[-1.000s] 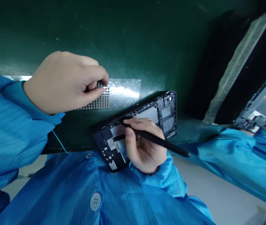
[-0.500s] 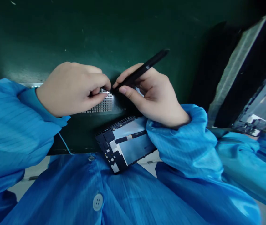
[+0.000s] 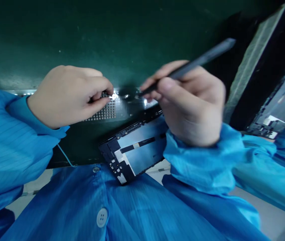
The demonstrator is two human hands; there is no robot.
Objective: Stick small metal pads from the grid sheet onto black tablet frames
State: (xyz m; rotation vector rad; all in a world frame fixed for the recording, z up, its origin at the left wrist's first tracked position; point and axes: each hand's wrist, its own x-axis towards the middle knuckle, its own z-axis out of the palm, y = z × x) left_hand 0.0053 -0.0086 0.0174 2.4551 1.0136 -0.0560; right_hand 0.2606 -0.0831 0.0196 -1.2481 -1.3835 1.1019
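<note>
My left hand [image 3: 67,97] pinches the edge of a clear sheet carrying a grid of tiny dark pads [image 3: 104,112], its fingertips on the pads. My right hand [image 3: 190,103], slightly blurred, holds a black stylus [image 3: 197,65] like a pen, with the tip close to the sheet by my left fingertips. Part of the sheet is hidden behind my fingers and the stylus. Below both hands, a black phone mid-frame [image 3: 129,150] with pale panels and small contact pads lies tilted on the green mat, touched by neither hand.
A dark green work mat [image 3: 82,40] fills the upper area, and its front edge runs behind the phone frame. My blue smock with a white button [image 3: 102,217] fills the bottom. At right, a dark upright panel with a grey strip [image 3: 254,63] stands beside a reflective surface.
My right hand has moved up from the phone frame to beside the sheet, taking the stylus with it. The phone frame now lies uncovered, with its pale panels showing. My left hand stays pinched on the sheet.
</note>
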